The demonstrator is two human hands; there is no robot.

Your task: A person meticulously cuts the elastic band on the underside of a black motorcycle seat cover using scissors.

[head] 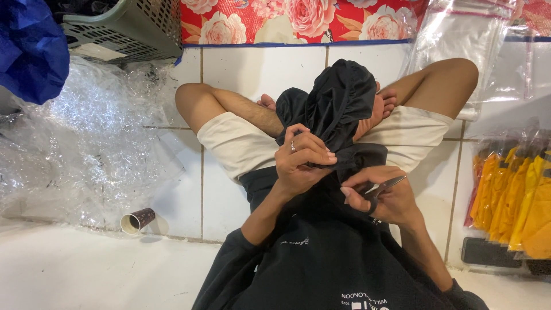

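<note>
Centrally, left hand (pixel 301 163) pinches a fold of the black garment (pixel 336 109) bunched over crossed legs. Right hand (pixel 385 198) is closed around small scissors (pixel 383 187); long axis runs lower-left to upper-right, tips pointing right, away from the fabric.

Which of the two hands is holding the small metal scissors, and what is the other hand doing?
The right hand holds the small metal scissors, blades pointing toward the black garment. The left hand, with a ring, only grips that fabric.
</note>
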